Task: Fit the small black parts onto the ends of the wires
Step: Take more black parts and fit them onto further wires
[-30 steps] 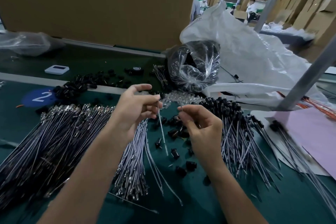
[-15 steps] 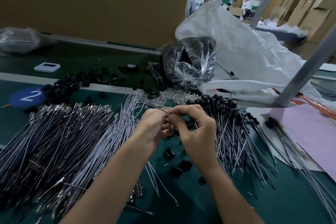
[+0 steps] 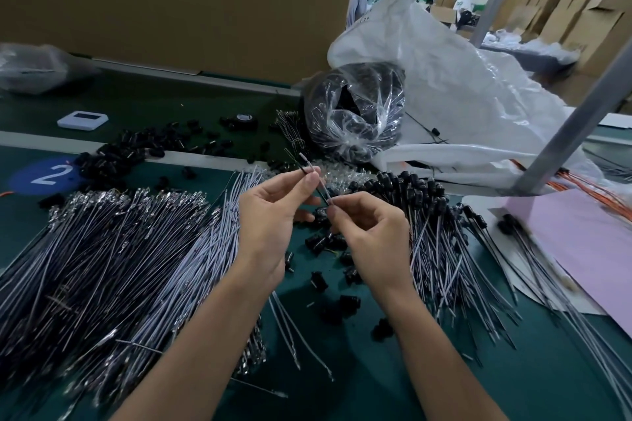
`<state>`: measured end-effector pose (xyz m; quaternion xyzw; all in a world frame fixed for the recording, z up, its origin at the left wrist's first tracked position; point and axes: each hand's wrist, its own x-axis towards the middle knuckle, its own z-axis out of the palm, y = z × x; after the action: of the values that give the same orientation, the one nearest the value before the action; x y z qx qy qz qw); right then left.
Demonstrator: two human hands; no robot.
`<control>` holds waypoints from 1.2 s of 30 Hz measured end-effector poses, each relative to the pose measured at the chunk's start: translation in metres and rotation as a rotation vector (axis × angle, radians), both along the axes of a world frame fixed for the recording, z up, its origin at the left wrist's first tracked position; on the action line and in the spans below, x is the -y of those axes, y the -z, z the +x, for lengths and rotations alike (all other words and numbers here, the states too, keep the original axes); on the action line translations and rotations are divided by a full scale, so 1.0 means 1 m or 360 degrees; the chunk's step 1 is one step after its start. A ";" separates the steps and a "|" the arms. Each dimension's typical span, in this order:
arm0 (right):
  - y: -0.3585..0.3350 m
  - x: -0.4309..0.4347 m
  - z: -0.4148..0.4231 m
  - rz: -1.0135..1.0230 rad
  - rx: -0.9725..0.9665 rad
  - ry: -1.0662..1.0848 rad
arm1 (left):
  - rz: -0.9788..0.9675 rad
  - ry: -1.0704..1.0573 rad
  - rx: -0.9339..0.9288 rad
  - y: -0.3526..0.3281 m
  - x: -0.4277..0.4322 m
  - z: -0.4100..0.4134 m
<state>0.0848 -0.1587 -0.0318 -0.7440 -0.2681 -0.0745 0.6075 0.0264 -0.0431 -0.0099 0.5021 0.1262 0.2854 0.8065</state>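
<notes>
Hands 2: left hand (image 3: 270, 212), right hand (image 3: 372, 232) | pinched wire (image 3: 316, 183) 1

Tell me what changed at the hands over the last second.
The left hand and right hand, apart a second ago, came together and now both pinch the wire, its end pointing up and away instead of hanging down. The wire bundles and loose black parts stayed put.

You've got a white gadget (image 3: 82, 120) beyond a blue "2" sticker (image 3: 24, 178) at left. Pink paper (image 3: 581, 243) lies right beneath a grey post (image 3: 576, 126), with a white sack (image 3: 461, 89) behind.
</notes>
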 end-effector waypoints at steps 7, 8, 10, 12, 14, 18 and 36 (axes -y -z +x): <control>0.000 0.000 -0.001 -0.0006 -0.0042 -0.0038 | -0.0035 0.0022 0.0019 0.002 0.001 0.000; 0.000 0.000 0.000 -0.0007 -0.0044 -0.0039 | -0.0040 0.0026 0.0018 0.002 0.001 0.000; 0.000 0.000 0.000 0.0000 -0.0045 -0.0037 | -0.0035 0.0034 0.0005 0.003 0.002 0.000; 0.000 -0.001 -0.001 0.0016 -0.0052 -0.0044 | -0.0022 0.0049 -0.0019 0.005 0.004 0.000; 0.000 -0.002 -0.001 0.0033 -0.0042 -0.0052 | -0.0014 0.0066 -0.0049 0.006 0.005 0.000; 0.001 -0.001 -0.001 0.0068 -0.0056 -0.0048 | -0.0004 0.0094 -0.0133 0.007 0.007 0.000; -0.002 0.005 0.007 0.0059 0.0013 0.0360 | 0.1629 -0.0092 -0.1052 0.028 -0.049 0.015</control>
<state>0.0917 -0.1641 -0.0303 -0.7578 -0.1835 -0.1503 0.6078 0.0418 0.0060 -0.0384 0.8844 0.2302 0.1606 0.3730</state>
